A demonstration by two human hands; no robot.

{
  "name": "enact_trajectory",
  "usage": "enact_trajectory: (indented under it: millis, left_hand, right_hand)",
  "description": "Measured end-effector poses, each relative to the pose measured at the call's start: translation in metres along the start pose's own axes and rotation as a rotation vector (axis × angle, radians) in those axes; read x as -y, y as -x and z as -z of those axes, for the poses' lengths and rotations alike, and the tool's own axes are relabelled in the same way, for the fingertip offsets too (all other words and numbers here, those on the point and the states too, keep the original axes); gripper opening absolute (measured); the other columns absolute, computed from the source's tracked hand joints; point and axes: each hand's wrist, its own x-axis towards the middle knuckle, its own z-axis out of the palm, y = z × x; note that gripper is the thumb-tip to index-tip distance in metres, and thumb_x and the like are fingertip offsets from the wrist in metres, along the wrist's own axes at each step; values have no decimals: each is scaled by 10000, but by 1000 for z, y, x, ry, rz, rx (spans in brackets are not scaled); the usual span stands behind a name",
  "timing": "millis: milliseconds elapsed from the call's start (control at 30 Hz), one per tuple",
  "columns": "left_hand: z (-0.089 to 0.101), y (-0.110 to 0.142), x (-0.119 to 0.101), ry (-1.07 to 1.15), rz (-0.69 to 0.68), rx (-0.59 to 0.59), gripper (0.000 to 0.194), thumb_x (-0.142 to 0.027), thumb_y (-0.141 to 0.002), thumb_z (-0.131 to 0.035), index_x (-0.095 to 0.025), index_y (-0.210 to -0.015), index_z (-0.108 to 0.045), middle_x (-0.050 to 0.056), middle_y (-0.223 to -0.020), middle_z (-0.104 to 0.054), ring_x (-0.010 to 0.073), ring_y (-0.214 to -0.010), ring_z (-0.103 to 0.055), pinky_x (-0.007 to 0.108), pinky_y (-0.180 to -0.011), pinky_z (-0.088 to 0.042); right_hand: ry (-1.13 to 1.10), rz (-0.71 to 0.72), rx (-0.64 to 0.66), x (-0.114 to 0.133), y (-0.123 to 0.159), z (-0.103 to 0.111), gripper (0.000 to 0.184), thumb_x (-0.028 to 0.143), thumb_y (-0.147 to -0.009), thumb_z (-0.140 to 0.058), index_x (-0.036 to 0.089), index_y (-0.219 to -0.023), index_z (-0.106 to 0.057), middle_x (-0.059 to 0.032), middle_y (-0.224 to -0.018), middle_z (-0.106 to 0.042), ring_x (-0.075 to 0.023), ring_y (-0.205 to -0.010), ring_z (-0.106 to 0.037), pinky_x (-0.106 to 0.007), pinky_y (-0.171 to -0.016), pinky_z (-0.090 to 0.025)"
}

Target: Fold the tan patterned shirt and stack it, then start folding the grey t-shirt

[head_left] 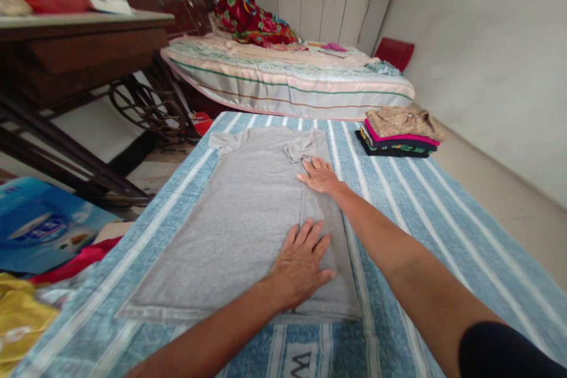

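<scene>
A grey T-shirt (239,218) lies flat on a blue and white striped cloth (407,260). Its right side is folded inward, and that sleeve lies doubled back on top near the upper right. The left sleeve sticks out at the far left. My left hand (299,266) rests flat on the lower part of the fold, fingers spread. Farther up, my right hand (319,176) lies palm down on the folded side just below the turned sleeve, its fingers outstretched. Neither hand grips the fabric.
A stack of folded clothes (398,133) sits at the far right of the striped surface. Behind is a bed (287,85) with a red floral blanket (261,20). On the left stand a sewing machine table (88,41), a blue box (48,224) and loose clothes (26,319).
</scene>
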Motion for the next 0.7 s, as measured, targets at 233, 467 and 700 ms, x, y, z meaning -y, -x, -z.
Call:
enact_trajectory:
  millis: [233, 467, 700]
  left_hand:
    - [-4, 11, -4, 32, -49, 47, 667, -606, -847, -395, -248, -1409, -356, 99, -1526, -227, 274, -1413, -130, 524, -1129, -126]
    - [-9, 16, -1, 45, 5, 5, 733, -698, -774, -430, -319, -1398, -367, 98, -1542, -147, 367, -1403, -34, 630, -1093, -83]
    - [-7, 19, -1, 55, 34, 8, 722, -673, -761, -485, -335, -1389, -376, 99, -1541, -161, 365, -1402, -45, 632, -1088, -119]
  right_hand:
    - [4, 35, -61, 14, 19, -9, 759, 637, -906, -176, 106, -1439, -267, -151, -1518, -195, -289, -1394, -117, -453, -1094, -108]
    - [-15, 77, -98, 25, 40, -7, 724, 645, -903, -192, 163, -1432, -305, -135, -1517, -211, -299, -1393, -140, -475, -1089, -128]
    - [-47, 64, -111, 34, 55, -11, 701, 611, -914, -246, 134, -1422, -324, -156, -1503, -241, -301, -1390, -160, -495, -1095, -142]
